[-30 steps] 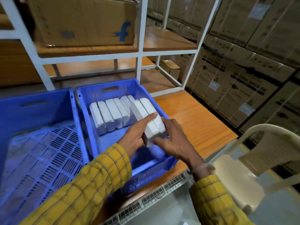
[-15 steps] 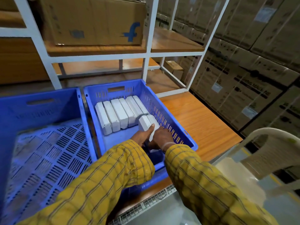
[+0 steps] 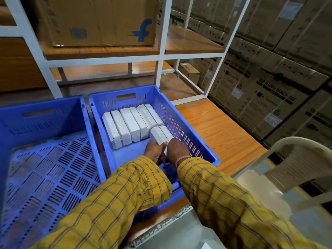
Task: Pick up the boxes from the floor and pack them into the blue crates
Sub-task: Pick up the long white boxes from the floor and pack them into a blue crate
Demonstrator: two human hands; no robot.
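Two blue crates stand side by side on a wooden table. The right crate (image 3: 181,121) holds a row of several white boxes (image 3: 129,125) standing on edge along its far side. Two more white boxes (image 3: 160,134) sit low in the crate by its right wall, in front of that row. My left hand (image 3: 154,151) and my right hand (image 3: 177,150) press against their near ends from either side, deep inside the crate. The left crate (image 3: 45,155) shows only its slotted floor.
A white metal rack (image 3: 161,56) with wooden shelves stands behind the crates and carries a large brown carton (image 3: 100,20). Stacked washing-machine cartons (image 3: 269,87) fill the right side. A beige plastic chair (image 3: 294,166) stands at the lower right beside the wooden table (image 3: 215,130).
Both hands have carried the two white boxes down from above the crate rim and set them low by the right wall. My arms have reached further in.
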